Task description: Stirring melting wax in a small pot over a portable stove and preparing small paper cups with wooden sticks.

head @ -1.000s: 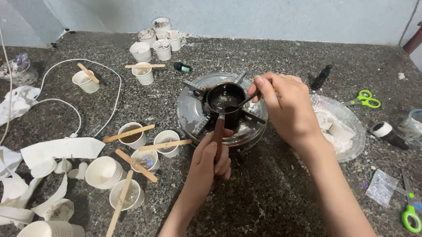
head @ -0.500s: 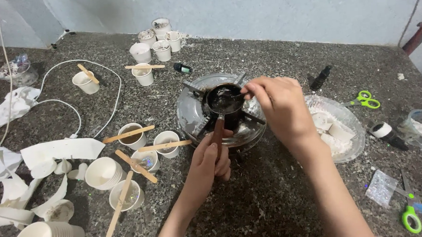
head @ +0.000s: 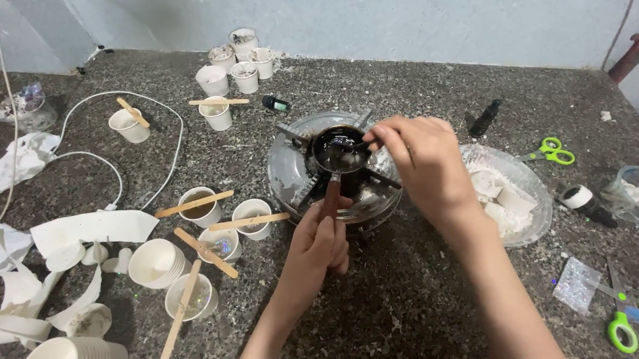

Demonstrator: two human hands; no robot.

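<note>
Head view looks down on a speckled stone counter (head: pixel 425 297). Near its middle, a small dark pot (head: pixel 340 151) with dark liquid sits on a round metal burner stand (head: pixel 290 170). The left hand (head: pixel 322 247) is clenched around the pot's reddish wooden handle (head: pixel 330 193). The right hand (head: pixel 423 160) pinches what appears to be a thin spoon (head: pixel 357 145), its tip dipped in the pot; the fingers hide most of it. Paper cups with wooden sticks (head: pixel 195 203) stand toward the left edge. Green scissors (head: pixel 552 150) lie toward the right edge, beside a clear dish of white powder (head: pixel 529 217).
</note>
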